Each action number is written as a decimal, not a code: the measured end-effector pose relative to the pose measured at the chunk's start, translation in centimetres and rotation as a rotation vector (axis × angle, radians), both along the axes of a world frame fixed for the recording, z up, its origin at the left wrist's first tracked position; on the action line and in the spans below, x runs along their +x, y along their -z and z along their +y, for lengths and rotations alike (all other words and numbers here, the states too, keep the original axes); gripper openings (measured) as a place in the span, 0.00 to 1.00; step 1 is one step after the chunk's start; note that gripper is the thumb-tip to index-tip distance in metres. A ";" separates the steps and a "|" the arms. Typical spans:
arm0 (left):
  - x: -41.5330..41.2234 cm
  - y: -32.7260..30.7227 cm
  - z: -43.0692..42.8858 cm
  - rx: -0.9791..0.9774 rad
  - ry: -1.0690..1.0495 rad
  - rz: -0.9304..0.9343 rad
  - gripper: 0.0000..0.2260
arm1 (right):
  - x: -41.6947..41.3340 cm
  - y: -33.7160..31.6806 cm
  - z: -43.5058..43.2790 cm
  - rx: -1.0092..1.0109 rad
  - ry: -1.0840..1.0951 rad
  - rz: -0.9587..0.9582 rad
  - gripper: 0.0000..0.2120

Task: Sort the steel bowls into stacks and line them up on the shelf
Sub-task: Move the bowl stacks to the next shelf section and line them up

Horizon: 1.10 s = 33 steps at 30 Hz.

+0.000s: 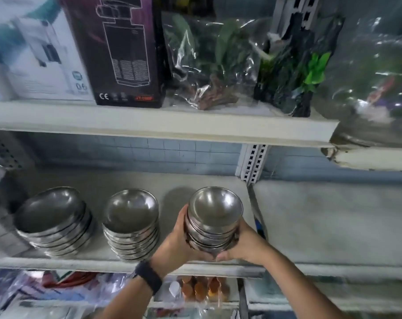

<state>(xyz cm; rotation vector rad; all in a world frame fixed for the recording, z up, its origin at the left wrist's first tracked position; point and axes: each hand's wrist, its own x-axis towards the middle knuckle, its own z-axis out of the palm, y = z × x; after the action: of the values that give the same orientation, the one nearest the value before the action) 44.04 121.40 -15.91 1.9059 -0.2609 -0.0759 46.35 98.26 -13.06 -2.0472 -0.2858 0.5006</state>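
While left hand [180, 240] and right hand [243, 246] clasp the stack [215, 217] at the shelf [310, 226] front edge, it looks rigid, slick, fairly heavy; hold low, near the base.

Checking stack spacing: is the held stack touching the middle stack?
Apart. The head view shows bare shelf and the left hand between the held stack and the middle stack.

Black wristband [148, 280] on left wrist

Both hands, left [180, 236] and right [243, 245], gripping small bowl stack [215, 217], two larger stacks [131, 223] [53, 221] left on shelf [310, 222]
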 end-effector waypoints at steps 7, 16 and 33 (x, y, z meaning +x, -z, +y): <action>-0.1 0.7 1.2 -0.017 0.039 -0.002 0.63 | -1.4 0.4 0.8 -0.026 0.065 -0.006 0.57; -0.1 0.9 1.3 -0.002 0.016 -0.017 0.62 | -1.0 1.3 0.7 -0.134 0.026 0.027 0.51; -0.4 1.1 0.8 -0.031 -0.018 0.039 0.60 | -0.4 2.0 0.4 -0.047 -0.016 -0.021 0.51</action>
<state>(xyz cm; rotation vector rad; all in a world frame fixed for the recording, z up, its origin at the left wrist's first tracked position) 43.68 122.24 -17.02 1.8738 -0.2176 -0.0960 45.91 98.69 -15.02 -2.0983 -0.3057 0.5002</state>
